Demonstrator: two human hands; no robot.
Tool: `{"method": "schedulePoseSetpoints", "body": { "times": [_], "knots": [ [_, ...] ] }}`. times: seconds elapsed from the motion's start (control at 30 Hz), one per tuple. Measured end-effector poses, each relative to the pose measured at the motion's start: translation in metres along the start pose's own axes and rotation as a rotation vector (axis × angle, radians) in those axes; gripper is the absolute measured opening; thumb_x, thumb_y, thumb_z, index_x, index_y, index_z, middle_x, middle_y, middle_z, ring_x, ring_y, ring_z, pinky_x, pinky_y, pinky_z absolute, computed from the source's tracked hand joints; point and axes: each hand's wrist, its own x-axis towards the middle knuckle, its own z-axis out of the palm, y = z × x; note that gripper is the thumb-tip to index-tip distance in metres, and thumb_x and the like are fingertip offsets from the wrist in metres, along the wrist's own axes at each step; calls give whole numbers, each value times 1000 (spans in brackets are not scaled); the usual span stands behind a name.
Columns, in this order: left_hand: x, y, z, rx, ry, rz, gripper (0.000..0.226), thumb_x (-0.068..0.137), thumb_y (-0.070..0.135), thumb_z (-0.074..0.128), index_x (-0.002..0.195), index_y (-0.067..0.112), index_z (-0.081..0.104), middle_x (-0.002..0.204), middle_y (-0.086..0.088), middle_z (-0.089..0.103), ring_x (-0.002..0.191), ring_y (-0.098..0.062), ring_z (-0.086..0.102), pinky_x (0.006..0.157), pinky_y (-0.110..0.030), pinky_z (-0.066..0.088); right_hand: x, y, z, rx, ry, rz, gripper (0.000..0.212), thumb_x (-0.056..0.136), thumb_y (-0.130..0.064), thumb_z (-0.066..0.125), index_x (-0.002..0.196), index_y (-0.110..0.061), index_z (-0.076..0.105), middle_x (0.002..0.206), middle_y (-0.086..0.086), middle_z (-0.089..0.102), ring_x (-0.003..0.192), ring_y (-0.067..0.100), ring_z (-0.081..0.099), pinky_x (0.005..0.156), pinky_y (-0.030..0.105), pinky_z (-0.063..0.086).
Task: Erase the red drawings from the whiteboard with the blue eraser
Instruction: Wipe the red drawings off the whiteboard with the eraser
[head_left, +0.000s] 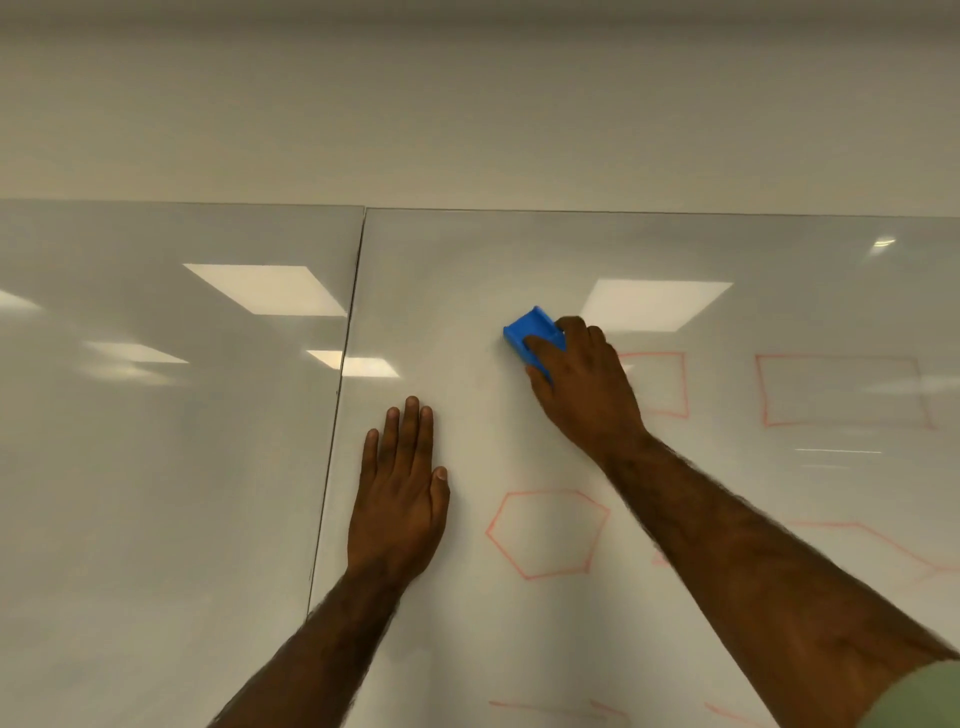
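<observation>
My right hand (584, 387) grips the blue eraser (527, 332) and presses it against the whiteboard (467, 291), up and left of a red square (675, 384) that the hand partly hides. My left hand (400, 493) lies flat on the board with fingers together, holding nothing. A red hexagon (548, 532) sits between my forearms. A red rectangle (841, 389) is at the right. More red lines (878, 540) run lower right, and red strokes (550, 709) show at the bottom edge.
A second whiteboard panel (156, 415) joins at a vertical seam (337, 405) left of my left hand. Bare wall (467, 104) rises above the boards. Ceiling lights reflect in the glossy surface.
</observation>
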Motion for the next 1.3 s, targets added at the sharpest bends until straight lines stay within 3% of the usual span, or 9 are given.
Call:
{"method": "schedulePoseSetpoints", "body": {
  "times": [0.1, 0.3, 0.53, 0.63, 0.83, 0.9, 1.03, 1.1, 1.3],
  "knots": [
    [3, 0, 0, -3, 2, 1, 68, 104, 40, 13, 165, 17, -5, 174, 1, -14, 160, -16, -14, 130, -39, -6, -2, -9, 1, 7, 0, 29, 41, 103, -29, 56, 140, -12, 58, 139, 22, 50, 114, 37, 52, 95, 49, 48],
    [2, 1, 0, 13, -6, -8, 69, 103, 39, 15, 165, 17, -5, 173, 0, -14, 160, -16, -14, 131, -41, -3, -54, -24, 0, 25, -135, -293, 38, 92, -28, 70, 128, -15, 67, 126, 21, 60, 98, 37, 59, 79, 46, 54],
    [1, 5, 0, 20, -4, -13, 68, 104, 39, 14, 165, 17, -6, 174, -1, -13, 160, -18, -13, 131, -42, -3, -36, -3, -3, -11, -66, -93, 38, 94, -24, 69, 131, -14, 67, 127, 22, 59, 98, 40, 57, 82, 48, 52],
    [-1, 5, -1, 23, -2, -9, 68, 104, 39, 15, 165, 17, -5, 174, -2, -12, 160, -19, -12, 131, -42, -3, -87, -21, 3, 27, -78, -196, 37, 87, -22, 73, 124, -17, 70, 124, 22, 61, 91, 41, 58, 74, 44, 51],
    [-8, 7, -1, 32, 1, -6, 68, 105, 38, 19, 165, 15, -4, 174, -5, -7, 161, -22, -8, 131, -44, 1, -182, -25, 5, 46, -273, -541, 45, 93, -22, 67, 137, -20, 60, 141, 22, 54, 106, 38, 56, 86, 45, 49],
    [-9, 7, 1, 35, 1, -7, 68, 105, 37, 20, 165, 15, -3, 174, -5, -7, 161, -21, -8, 131, -45, 1, -164, -14, 1, 17, -227, -489, 42, 93, -23, 70, 134, -21, 65, 138, 22, 58, 103, 39, 58, 85, 44, 49],
    [-9, 7, 1, 39, 11, -18, 68, 105, 37, 19, 166, 14, -1, 174, -6, -4, 161, -22, -6, 131, -44, 0, -123, -3, -8, 28, -105, -135, 40, 86, -18, 79, 126, -16, 70, 126, 24, 63, 89, 42, 61, 75, 46, 52],
    [-10, 8, 1, 35, 8, -18, 68, 105, 37, 20, 165, 14, -2, 174, -6, -5, 161, -22, -7, 131, -43, 0, -132, -12, -3, 25, -73, -113, 41, 86, -17, 79, 125, -15, 70, 125, 24, 62, 87, 42, 60, 74, 46, 52],
    [-19, 11, 0, 33, -6, -21, 69, 105, 36, 23, 165, 12, 0, 174, -8, -6, 161, -24, -6, 131, -46, 2, -229, -37, 7, 68, -311, -525, 49, 93, -17, 64, 142, -17, 55, 143, 24, 50, 105, 38, 57, 86, 46, 49]
  ]
}}
